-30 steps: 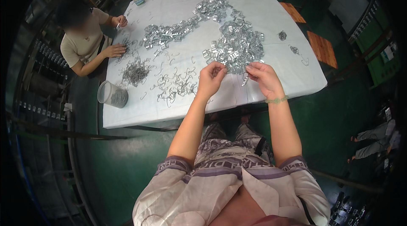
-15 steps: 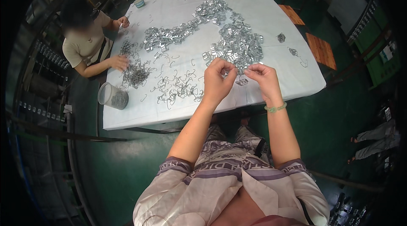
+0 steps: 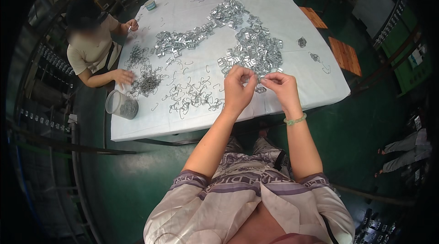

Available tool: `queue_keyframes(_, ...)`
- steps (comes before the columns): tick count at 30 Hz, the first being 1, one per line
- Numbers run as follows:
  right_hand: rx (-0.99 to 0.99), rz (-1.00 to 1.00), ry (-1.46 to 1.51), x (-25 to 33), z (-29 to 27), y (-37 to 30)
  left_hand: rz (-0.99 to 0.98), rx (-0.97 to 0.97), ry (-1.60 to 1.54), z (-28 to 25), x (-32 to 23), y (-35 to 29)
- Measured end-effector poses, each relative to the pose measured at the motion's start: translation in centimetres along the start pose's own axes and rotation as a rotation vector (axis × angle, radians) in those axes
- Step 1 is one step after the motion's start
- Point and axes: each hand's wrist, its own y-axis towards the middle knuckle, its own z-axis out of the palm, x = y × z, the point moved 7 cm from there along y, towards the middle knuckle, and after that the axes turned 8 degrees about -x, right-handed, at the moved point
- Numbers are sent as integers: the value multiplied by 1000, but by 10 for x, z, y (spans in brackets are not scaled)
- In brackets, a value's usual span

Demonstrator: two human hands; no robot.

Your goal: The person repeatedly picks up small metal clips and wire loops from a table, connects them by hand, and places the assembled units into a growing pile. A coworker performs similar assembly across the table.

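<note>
My left hand (image 3: 239, 89) and my right hand (image 3: 284, 88) meet fingertip to fingertip above the table's near edge. Pinched between them is a small silver metal piece (image 3: 259, 79), largely covered by the fingers. Just beyond lies a heap of shiny, slotted silver metal pieces (image 3: 256, 52) of a similar look. A single loose piece (image 3: 260, 90) rests on the cloth below my fingertips. Thin bent wire hooks (image 3: 194, 95) are scattered left of my left hand. Whether a wire hook is also in my fingers is too small to tell.
A co-worker (image 3: 93, 45) sits at the left edge, a hand near a dark hook pile (image 3: 148, 81). A clear plastic tub (image 3: 122, 105) stands at the near left corner of the white-covered table (image 3: 151, 127). Wooden stools (image 3: 345, 55) line the right side.
My hands have drawn slightly closer together, the right shifting a little left and down. The co-worker's near hand has moved slightly left, away from the hook pile.
</note>
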Motion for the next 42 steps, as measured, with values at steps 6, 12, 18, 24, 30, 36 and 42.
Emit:
queue_keyframes(6, 49, 85, 121, -10, 1, 0, -95, 99, -210, 4, 16, -1)
queue_keyframes(12, 12, 121, 12, -33, -27, 16, -280, 143, -457, 4, 26, -12)
queue_keyframes(18, -236, -24, -512, -111, -85, 53, -276, 147, -399, -5, 17, -16)
queue_keyframes(24, -238, -216, -923, -117, -57, 60, -270, 160, -396, -9, 5, -20)
queue_keyframes(30, -221, -238, -926, -119, -49, 58, -303, 194, -397, -10, 2, -28)
queue_keyframes(36, -183, -239, -890, -101, -47, 38, -326, 212, -386, -5, 9, -39)
queue_keyframes(42, -176, -283, -796, -113, -57, 36, -300, 194, -364, 3, 2, -43)
